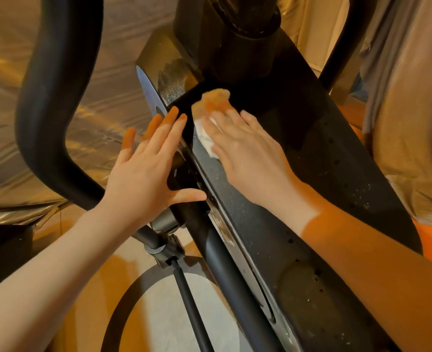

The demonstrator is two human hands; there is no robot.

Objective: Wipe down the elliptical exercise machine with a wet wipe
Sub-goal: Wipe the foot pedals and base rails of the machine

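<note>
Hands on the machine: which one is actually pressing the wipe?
The right hand: its flat fingers press the white wipe onto the black top of the elliptical's housing. The left hand only rests open against the housing's side edge, with no wipe under it.

head view, looking steeply down, close over the elliptical machine (273, 224), both forearms reaching in

I am counting two hands of mine, my left hand (143, 171) and my right hand (248, 153). I am seeing one wet wipe (210, 115), one elliptical machine (311, 174), one curved handlebar (54, 97), one thin black rod (192, 301), and one plastic sheet (1, 123) lying behind.
</note>
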